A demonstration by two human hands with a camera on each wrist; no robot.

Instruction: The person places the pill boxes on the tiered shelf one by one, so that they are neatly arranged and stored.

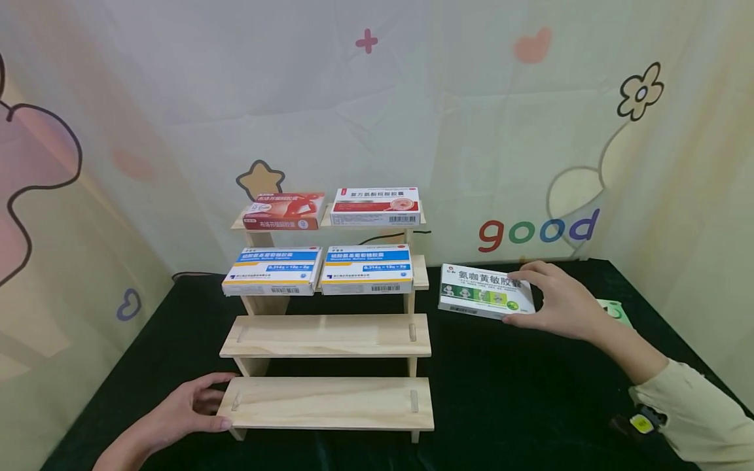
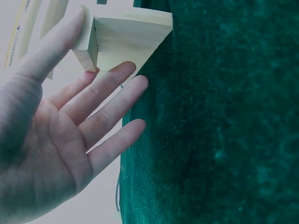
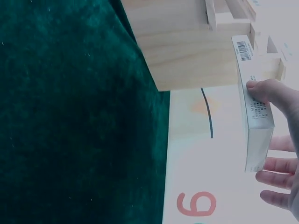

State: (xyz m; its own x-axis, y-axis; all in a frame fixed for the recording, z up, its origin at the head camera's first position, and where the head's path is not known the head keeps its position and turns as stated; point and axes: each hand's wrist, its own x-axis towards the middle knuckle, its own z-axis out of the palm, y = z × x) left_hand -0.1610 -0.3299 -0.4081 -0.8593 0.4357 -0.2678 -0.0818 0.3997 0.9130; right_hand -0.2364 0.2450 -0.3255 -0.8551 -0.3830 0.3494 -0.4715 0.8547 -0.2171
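My right hand (image 1: pixel 556 301) grips a white and green medicine box (image 1: pixel 477 291) by its right end, thumb along the near side and fingers over the far side. The box is held off the table, right of a stepped wooden stand (image 1: pixel 326 337); in the right wrist view the thumb presses the printed edge of the medicine box (image 3: pixel 252 84). At the stand's lowest shelf, my left hand (image 1: pixel 185 412) pinches the left end of the board between thumb and index finger. In the left wrist view the other fingers of the left hand (image 2: pixel 60 135) extend loosely beside the board.
Two blue and white medicine boxes (image 1: pixel 368 269) lie on the second shelf from the top. On the top shelf are a red box (image 1: pixel 285 210) and a red and white box (image 1: pixel 376 206). A green box (image 1: pixel 615 311) is partly hidden behind the right forearm. Dark green cloth (image 1: pixel 501 392) covers the table.
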